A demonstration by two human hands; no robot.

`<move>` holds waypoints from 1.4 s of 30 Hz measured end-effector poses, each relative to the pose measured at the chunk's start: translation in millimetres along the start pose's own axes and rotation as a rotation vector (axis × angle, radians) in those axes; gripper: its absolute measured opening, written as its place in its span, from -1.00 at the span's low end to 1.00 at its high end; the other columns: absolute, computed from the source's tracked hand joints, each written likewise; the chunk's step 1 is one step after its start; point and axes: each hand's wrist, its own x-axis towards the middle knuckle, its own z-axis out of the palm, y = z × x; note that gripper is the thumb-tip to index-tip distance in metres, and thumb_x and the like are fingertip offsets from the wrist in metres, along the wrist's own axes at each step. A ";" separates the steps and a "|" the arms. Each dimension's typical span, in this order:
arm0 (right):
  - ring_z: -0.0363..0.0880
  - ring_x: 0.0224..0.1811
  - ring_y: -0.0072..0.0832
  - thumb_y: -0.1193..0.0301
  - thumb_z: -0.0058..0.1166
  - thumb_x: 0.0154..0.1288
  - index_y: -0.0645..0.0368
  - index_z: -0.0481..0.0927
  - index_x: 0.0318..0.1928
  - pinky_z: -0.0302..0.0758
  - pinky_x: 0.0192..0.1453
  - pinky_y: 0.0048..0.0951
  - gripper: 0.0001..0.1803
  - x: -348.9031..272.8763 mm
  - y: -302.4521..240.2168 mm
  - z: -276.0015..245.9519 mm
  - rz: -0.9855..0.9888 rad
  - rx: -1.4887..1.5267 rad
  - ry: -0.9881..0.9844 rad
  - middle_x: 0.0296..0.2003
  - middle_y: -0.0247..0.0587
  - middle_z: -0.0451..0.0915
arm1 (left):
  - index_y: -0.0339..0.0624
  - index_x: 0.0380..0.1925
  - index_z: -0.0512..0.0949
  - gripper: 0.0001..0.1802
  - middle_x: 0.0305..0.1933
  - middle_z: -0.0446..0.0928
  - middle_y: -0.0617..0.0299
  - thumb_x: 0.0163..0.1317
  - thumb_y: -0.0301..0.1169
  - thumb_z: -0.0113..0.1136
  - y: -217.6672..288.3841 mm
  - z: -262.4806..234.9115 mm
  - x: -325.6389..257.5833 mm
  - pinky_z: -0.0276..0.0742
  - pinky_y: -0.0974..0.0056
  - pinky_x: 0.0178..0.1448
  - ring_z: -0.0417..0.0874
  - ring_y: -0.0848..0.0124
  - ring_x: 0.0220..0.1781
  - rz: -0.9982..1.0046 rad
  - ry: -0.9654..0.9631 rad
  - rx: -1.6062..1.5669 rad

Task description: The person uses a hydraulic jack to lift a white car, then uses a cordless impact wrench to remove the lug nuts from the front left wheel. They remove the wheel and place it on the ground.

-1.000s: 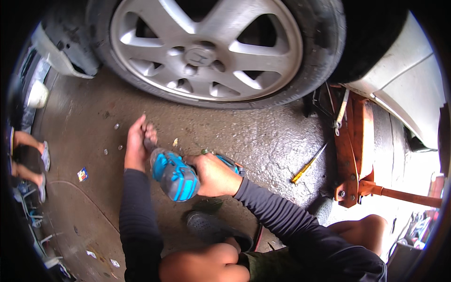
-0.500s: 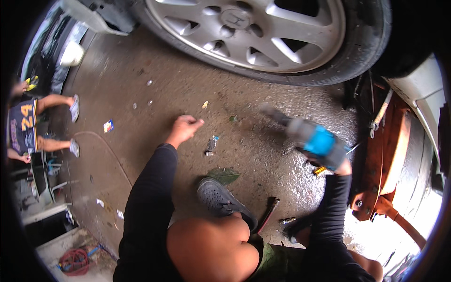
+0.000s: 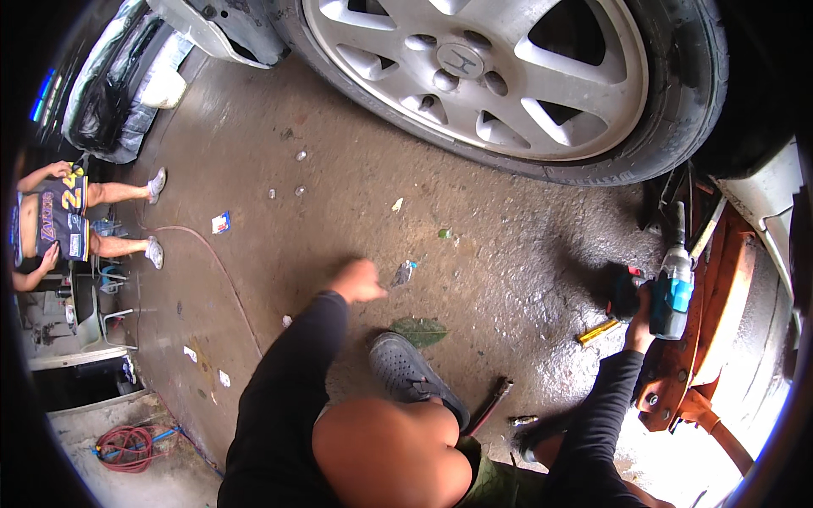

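My right hand (image 3: 641, 320) grips a blue and grey impact wrench (image 3: 671, 286), held at the far right beside the orange floor jack (image 3: 710, 330). My left hand (image 3: 359, 280) hovers over the wet concrete with its fingers curled and nothing in it, close to a small piece of litter (image 3: 403, 273). A car wheel (image 3: 508, 76) with a silver alloy rim fills the top of the view. My grey shoe (image 3: 406, 372) and bare knee (image 3: 385, 453) are below the hands.
A yellow-handled tool (image 3: 599, 331) lies on the ground by the jack; a dark bar (image 3: 491, 403) and a small socket (image 3: 522, 420) lie near my shoe. Another person (image 3: 76, 216) sits at the far left. A red hose (image 3: 125, 446) is coiled at lower left.
My right hand has carried the impact wrench from the middle out to the right by the jack. My left hand has drifted right and closed its fingers. The view has shifted upward.
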 end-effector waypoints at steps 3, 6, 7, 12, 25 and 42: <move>0.56 -0.18 -0.44 0.45 0.17 0.29 0.25 0.63 -0.08 0.51 -0.01 -0.34 -0.78 2.9 -0.1 0.7 -0.033 -0.016 0.064 -0.21 -0.28 0.62 | -0.38 -0.45 0.66 -0.63 -0.62 0.63 0.11 0.09 -0.19 0.39 -53.1 -44.6 2.7 0.62 0.27 -0.45 0.66 0.36 -0.62 -0.328 0.139 -0.337; 0.56 -0.13 -0.43 0.46 0.17 0.29 0.25 0.62 -0.04 0.51 0.03 -0.34 -0.75 0.4 4.3 0.8 0.028 -0.015 0.038 -0.16 -0.26 0.62 | -0.43 -0.40 0.64 -0.62 -0.55 0.65 0.07 0.15 -0.21 0.36 -92.4 -61.4 10.5 0.60 0.33 -0.50 0.67 0.36 -0.58 -0.541 0.517 -0.643; 0.56 -0.12 -0.43 0.46 0.17 0.29 0.25 0.62 -0.03 0.51 0.04 -0.35 -0.75 -2.1 -0.5 3.3 0.051 0.000 0.026 -0.15 -0.26 0.62 | -0.44 -0.39 0.63 -0.62 -0.54 0.64 0.06 0.16 -0.22 0.36 -106.7 -62.9 15.8 0.61 0.33 -0.48 0.68 0.36 -0.56 -0.599 0.624 -0.730; 0.56 -0.10 -0.43 0.45 0.19 0.29 0.24 0.62 -0.02 0.50 0.06 -0.35 -0.73 -3.0 -2.9 10.5 0.043 -0.022 0.078 -0.13 -0.25 0.62 | -0.46 -0.40 0.61 -0.64 -0.43 0.63 0.01 0.21 -0.26 0.30 -131.9 -62.7 55.9 0.61 0.27 -0.41 0.68 0.34 -0.46 -0.742 0.837 -1.123; 0.53 -0.01 -0.26 0.30 0.23 0.32 0.40 0.47 0.15 0.41 0.19 -0.24 -0.48 -64.5 -69.9 45.6 0.037 -0.268 0.574 0.00 -0.01 0.56 | -0.40 -0.11 0.52 -0.51 -0.15 0.58 0.08 0.30 -0.11 0.27 101.7 -256.0 39.0 0.53 0.30 -0.06 0.60 0.36 -0.20 0.729 1.549 -1.140; 0.55 -0.27 -0.48 -0.08 0.34 0.14 0.43 0.59 -0.14 0.53 -0.17 -0.50 -0.30 113.1 -425.1 157.7 0.120 0.685 -0.299 -0.31 -0.16 0.57 | -0.83 0.18 0.14 0.38 0.32 0.21 -0.41 -0.03 0.51 0.13 205.7 -348.9 -15.5 0.09 -0.01 0.47 0.18 0.03 0.45 0.606 0.918 -1.375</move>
